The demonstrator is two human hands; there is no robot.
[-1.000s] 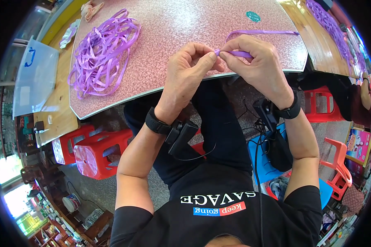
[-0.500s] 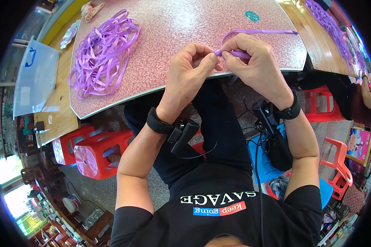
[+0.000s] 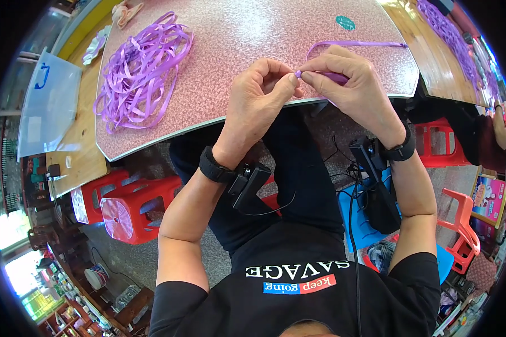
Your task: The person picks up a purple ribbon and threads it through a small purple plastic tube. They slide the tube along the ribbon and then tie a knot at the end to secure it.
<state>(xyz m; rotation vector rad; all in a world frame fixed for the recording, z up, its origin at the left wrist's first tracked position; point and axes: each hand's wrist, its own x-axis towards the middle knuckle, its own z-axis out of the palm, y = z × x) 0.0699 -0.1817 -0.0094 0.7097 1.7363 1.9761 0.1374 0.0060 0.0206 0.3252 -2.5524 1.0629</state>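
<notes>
Both of my hands meet over the near edge of the pink speckled table. My left hand (image 3: pixel 262 87) pinches a small folded bit of purple ribbon (image 3: pixel 298 74) between thumb and forefinger. From the right, my right hand (image 3: pixel 346 78) grips the same ribbon with thumb and index finger, close to the left fingertips. A loop of the ribbon rises behind the right hand, and its tail (image 3: pixel 371 43) lies flat toward the right table edge. The exact fold at the fingertips is too small to make out.
A tangled heap of purple ribbon (image 3: pixel 143 76) lies at the left of the table (image 3: pixel 219 56). A round green sticker (image 3: pixel 345 22) is at the far right. Red stools (image 3: pixel 138 210) stand below left, and more purple strands (image 3: pixel 447 42) lie on the right-hand wooden table.
My right hand has shifted slightly right and turned a little, and the ribbon loop behind it has moved with it. My left hand stays nearly in place.
</notes>
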